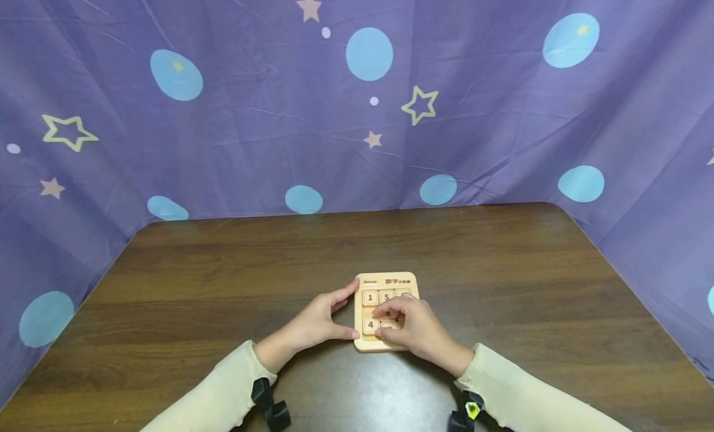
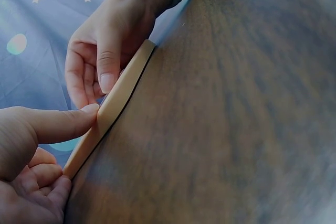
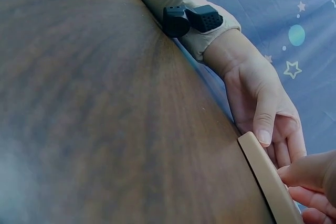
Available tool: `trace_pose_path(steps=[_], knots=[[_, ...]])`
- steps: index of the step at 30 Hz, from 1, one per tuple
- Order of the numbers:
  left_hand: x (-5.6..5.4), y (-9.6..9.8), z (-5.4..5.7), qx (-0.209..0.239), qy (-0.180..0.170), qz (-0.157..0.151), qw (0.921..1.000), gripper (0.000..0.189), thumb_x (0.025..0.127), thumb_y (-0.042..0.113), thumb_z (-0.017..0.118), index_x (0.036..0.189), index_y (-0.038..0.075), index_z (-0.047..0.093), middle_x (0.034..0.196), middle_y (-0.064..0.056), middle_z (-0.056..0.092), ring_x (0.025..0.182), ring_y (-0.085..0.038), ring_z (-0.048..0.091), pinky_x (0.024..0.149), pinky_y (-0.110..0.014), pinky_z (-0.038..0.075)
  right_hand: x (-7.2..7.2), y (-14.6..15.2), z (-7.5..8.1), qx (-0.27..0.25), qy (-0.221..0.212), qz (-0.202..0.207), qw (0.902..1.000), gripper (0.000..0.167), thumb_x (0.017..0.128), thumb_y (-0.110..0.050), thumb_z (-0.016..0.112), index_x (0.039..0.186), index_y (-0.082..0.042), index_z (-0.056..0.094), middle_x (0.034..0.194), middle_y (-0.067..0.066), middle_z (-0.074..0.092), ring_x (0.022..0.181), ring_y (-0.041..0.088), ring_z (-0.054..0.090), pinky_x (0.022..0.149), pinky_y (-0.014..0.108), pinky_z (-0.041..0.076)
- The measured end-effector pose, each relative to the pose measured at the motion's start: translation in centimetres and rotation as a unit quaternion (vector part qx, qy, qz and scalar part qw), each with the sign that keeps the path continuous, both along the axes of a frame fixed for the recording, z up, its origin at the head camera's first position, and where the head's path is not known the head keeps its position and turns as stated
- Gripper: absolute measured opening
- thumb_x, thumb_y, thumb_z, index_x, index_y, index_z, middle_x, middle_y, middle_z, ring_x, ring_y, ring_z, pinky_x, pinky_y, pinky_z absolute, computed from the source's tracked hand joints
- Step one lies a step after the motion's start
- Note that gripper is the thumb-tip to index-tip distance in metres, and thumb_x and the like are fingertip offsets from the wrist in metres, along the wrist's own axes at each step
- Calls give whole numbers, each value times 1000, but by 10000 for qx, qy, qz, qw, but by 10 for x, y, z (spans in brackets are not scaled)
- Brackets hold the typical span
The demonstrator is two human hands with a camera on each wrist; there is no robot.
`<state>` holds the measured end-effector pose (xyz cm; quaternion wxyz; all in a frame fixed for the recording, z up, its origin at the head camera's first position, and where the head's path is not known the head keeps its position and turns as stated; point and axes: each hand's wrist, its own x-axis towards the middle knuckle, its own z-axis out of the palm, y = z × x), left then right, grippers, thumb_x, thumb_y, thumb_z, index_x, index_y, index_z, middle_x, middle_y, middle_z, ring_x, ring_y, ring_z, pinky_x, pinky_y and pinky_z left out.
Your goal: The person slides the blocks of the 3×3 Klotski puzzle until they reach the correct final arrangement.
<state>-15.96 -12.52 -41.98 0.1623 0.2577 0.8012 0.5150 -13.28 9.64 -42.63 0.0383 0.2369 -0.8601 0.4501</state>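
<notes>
A light wooden number slide puzzle (image 1: 367, 345) lies flat on the table in front of the person. The left hand (image 1: 317, 321) holds its left side, thumb at the near corner and fingertips by the far corner. Over the tiles is the right hand (image 1: 421, 326), with index finger and thumb bent down onto them and set apart. Tile 1 (image 1: 370, 298) and tile 4 (image 1: 370, 325) show at the left, with a bare slot between them. Part of the middle and right tiles is hidden under the right hand. Both wrist views show the puzzle's edge (image 2: 123, 90) from the side.
The dark wood-grain table (image 1: 234, 264) extends around the puzzle. Behind it and at the sides hangs a purple cloth (image 1: 240, 122) with stars and blue dots. Black wrist cameras sit on both sleeves, the left wrist camera (image 1: 270, 407) close over the near table surface.
</notes>
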Motion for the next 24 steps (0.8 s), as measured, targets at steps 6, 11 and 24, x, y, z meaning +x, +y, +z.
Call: trace_pose_path(steps=[6,11,24], knots=[[1,0,-1,20,-9,-7,10000,89,72,4,79,144,-6,27,152,-16,25,139,-27,23,113,-40,27,-1,0,0,24,5,-33,10000,23,66,-10,81,88,-12,73,73,-7,56,68,8,47,61,19,42],[1,1,1,37,8,-31,10000,89,73,4,78,144,-6,27,152,-16,24,140,-27,23,113,-40,27,-3,0,2,-3,-7,-74,10000,24,66,-10,81,89,-11,73,73,-6,57,68,8,48,61,19,43],[1,1,3,51,18,-39,10000,88,73,4,79,144,-7,27,152,-16,25,139,-27,24,113,-40,27,-8,-1,1,-31,97,-57,9999,23,68,-9,80,89,-9,73,73,-5,60,67,7,48,59,19,43]])
